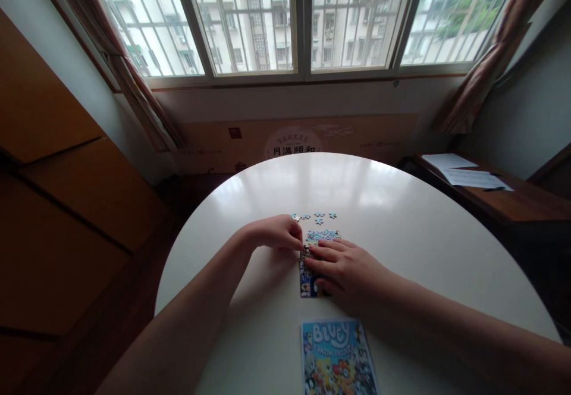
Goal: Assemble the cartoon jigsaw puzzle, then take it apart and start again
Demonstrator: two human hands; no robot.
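Note:
A partly assembled jigsaw puzzle (308,291) lies on the white table, its lower part dark and its top strip light blue. My left hand (279,231) is at its upper left edge, thumb and fingertips pinched together on a small puzzle piece mostly hidden by the fingers. My right hand (345,267) rests flat across the puzzle, fingers spread and pointing left, covering much of its middle and right side. Several loose puzzle pieces (319,215) lie just beyond the puzzle, some close to my left hand.
A blue Bluey picture sheet (336,356) lies on the round white table (423,252) nearest me. A wooden side table (526,201) with papers (473,176) and dark pens stands at right. Behind are a printed board (366,139) and barred windows; an orange-brown cabinet (53,216) is at left.

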